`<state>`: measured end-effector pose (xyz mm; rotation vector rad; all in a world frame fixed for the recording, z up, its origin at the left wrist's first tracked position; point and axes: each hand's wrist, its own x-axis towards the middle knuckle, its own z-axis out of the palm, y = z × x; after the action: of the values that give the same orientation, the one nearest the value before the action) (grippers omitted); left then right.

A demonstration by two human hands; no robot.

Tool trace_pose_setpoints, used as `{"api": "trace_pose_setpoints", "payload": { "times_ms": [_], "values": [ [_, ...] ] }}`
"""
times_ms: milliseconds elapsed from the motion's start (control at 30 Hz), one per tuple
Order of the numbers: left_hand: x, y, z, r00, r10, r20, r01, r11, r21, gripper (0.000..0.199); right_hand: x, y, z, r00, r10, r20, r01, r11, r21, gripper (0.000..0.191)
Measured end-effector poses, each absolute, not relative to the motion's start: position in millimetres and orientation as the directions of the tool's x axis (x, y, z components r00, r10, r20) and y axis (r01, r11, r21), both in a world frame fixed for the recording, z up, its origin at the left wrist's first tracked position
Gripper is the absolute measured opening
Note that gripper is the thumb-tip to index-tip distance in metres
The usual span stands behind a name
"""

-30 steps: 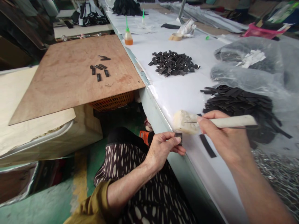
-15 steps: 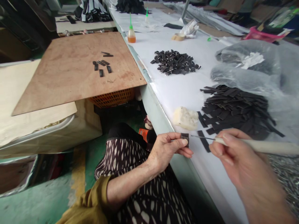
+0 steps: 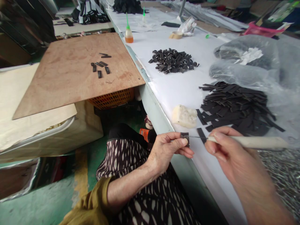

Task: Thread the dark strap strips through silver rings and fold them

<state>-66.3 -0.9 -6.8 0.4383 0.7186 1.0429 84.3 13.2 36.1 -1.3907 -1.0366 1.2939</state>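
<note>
Between thumb and fingers, my left hand (image 3: 167, 148) pinches a small dark strip piece (image 3: 185, 136) at the table's edge. My right hand (image 3: 231, 156) grips a pale-handled tool (image 3: 255, 141) with a thin metal shaft, and the shaft's tip lies against the strip piece. Just behind my left hand sits a block of whitish, foam-like or waxy material (image 3: 184, 116). A loose dark strip (image 3: 201, 135) lies under the tool's shaft. Beyond my right hand spreads a heap of flat dark strips (image 3: 234, 104).
Farther along the white-covered table (image 3: 164, 89) is a pile of small dark loops with shiny rings (image 3: 173, 61). A bottle of orange liquid (image 3: 128, 35), a tape roll (image 3: 175, 35) and clear plastic bags (image 3: 246, 59) stand around. On the left, a wooden board (image 3: 77, 72) carries several dark pieces.
My right hand has moved left, bringing the tool's tip from just beside the dark strip piece onto it. My left hand stays nearly still, and the view has shifted slightly.
</note>
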Motion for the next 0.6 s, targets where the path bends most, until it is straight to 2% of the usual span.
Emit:
{"api": "trace_pose_setpoints", "payload": {
  "times_ms": [300, 433, 533, 600],
  "values": [
    [-65.2, 2.4, -10.0, 0.314, 0.878, -0.361, -0.613, 0.478, 0.630, 0.022, 84.1, 14.5, 32.1, 0.072, 0.968, -0.239, 0.015, -0.241, -0.970, 0.015],
    [-66.0, 4.8, -11.6, 0.313, 0.874, -0.370, -0.621, 0.484, 0.617, 0.019, 88.4, 16.7, 31.2, 0.015, 0.964, -0.266, 0.046, -0.266, -0.963, 0.014],
    [-66.5, 5.5, -13.8, 0.322, 0.873, -0.367, -0.619, 0.487, 0.616, 0.018, 91.7, 18.0, 31.6, -0.023, 0.964, -0.266, 0.137, -0.260, -0.956, 0.012],
    [-66.8, 5.3, -15.5, 0.336, 0.869, -0.364, -0.610, 0.495, 0.619, 0.017, 92.1, 17.6, 33.6, 0.011, 0.978, -0.207, 0.247, -0.204, -0.947, 0.014]
  ]
}}
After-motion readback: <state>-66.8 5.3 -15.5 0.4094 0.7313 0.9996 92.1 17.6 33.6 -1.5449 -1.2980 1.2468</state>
